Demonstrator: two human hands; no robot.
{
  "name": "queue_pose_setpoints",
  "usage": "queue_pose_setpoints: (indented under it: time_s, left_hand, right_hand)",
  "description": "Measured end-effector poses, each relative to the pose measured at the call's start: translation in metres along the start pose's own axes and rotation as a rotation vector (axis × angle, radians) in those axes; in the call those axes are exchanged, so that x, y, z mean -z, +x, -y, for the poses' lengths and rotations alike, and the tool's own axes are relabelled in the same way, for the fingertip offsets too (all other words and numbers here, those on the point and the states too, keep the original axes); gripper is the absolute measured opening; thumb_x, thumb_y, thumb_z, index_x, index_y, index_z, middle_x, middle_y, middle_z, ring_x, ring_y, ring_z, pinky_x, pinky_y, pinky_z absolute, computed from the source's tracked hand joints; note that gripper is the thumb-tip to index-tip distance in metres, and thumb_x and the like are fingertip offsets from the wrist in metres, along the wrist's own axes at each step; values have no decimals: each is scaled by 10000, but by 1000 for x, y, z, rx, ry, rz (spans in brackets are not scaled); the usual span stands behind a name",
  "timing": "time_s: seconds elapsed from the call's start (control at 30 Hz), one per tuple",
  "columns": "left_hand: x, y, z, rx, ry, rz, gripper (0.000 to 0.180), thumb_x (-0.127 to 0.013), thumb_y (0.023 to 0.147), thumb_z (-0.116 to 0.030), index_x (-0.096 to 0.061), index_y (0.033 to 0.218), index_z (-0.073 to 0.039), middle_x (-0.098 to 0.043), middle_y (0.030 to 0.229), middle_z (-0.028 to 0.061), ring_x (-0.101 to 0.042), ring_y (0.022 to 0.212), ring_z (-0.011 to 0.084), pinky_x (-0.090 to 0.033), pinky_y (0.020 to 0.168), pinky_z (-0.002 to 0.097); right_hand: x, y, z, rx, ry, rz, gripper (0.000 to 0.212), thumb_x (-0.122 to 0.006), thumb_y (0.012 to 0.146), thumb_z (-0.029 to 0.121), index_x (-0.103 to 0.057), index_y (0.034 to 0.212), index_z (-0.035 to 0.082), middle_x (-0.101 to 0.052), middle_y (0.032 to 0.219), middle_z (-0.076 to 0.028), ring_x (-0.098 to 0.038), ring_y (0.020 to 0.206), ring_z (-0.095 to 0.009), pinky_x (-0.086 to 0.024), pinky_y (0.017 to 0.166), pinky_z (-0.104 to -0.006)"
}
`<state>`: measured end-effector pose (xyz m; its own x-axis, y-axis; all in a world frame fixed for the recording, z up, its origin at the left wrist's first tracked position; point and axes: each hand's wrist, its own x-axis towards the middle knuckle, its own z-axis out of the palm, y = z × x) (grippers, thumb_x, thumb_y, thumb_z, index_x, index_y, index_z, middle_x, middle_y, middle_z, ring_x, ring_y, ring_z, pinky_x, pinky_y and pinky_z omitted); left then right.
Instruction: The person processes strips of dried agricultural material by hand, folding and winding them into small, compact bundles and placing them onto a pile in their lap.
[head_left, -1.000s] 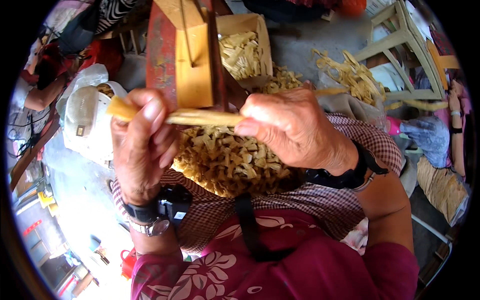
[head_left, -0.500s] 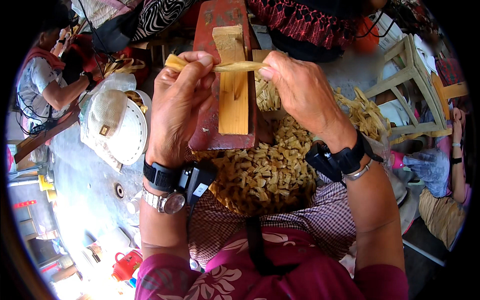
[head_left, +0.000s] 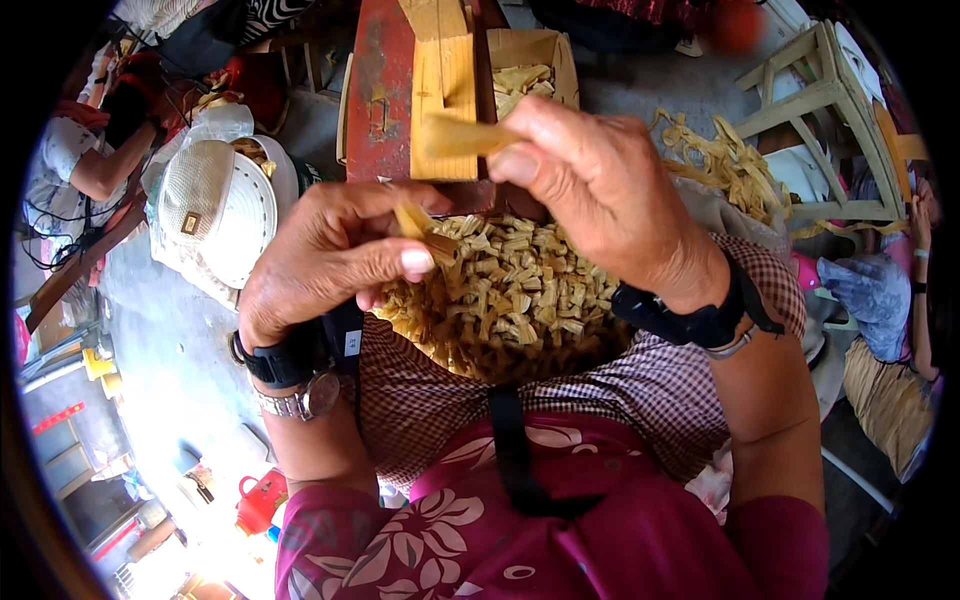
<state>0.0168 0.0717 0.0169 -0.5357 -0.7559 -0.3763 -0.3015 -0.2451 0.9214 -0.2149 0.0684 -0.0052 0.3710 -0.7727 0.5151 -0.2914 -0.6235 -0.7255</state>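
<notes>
In my left hand (head_left: 320,245), thumb and fingers pinch a short, tied-looking piece of dried tan strip (head_left: 418,226) over the heap. My right hand (head_left: 605,190), higher up and to the right, pinches a flat, pale yellow strip (head_left: 460,137) that points left, slightly blurred. The two held pieces are apart. Below both hands, a heap of short, knot-like dried pieces (head_left: 530,290) lies in my lap; its container is mostly hidden. Just past the hands, a light wooden block (head_left: 440,90) with a raised piece rests on a red bench (head_left: 380,70).
Behind the bench stands a cardboard box (head_left: 567,75) with more strips. Long loose strips (head_left: 740,175) are piled at the right, near a wooden stool (head_left: 840,120). A white hat (head_left: 225,205) is at the left. Other people sit at both sides.
The strip was stretched between both hands over the block. My left hand has come down toward the heap with a short piece; my right is apart, holding a strip. The view has shifted.
</notes>
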Motion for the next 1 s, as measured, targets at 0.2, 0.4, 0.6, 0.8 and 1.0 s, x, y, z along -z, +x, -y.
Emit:
queue_pose_setpoints:
  time_s: [0.2,0.4,0.6,0.8,1.0]
  left_hand:
    - [-12,9,28,-157,-108,233,327,-596,905,-323,-662,901,-3,-611,704,51,-549,596,92,-462,536,219]
    - [-85,9,0,184,-413,73,677,-356,934,-581,-677,906,14,-612,739,92,-564,703,153,-484,716,304]
    - [-82,22,10,285,-828,343,454,-538,938,-311,-494,1209,50,-559,688,85,-478,507,108,-399,445,218]
    - [-76,20,-5,232,-660,226,228,-557,926,-144,-566,1109,-10,-576,726,47,-368,461,16,-309,384,153]
    - [-73,-8,4,-331,-285,-551,142,-614,879,-127,-581,931,1,-603,822,31,-539,723,87,-441,679,227]
  right_hand:
    - [-26,-14,27,237,171,56,178,-672,807,168,-559,808,29,-550,664,-64,-603,577,-193,-485,471,-316]
    - [-54,-39,58,338,259,162,154,-573,848,136,-496,754,43,-468,605,-16,-547,553,-151,-443,421,-299]
    - [-70,-56,84,411,354,241,148,-557,789,153,-496,721,36,-473,640,-46,-542,602,-176,-434,447,-311]
    - [-68,-51,87,377,498,-19,213,-544,790,203,-521,742,-3,-543,719,-129,-595,685,-264,-466,524,-395]
    - [-28,-19,43,87,409,-496,158,-526,880,134,-477,796,9,-448,744,-132,-498,684,-297,-411,586,-412]
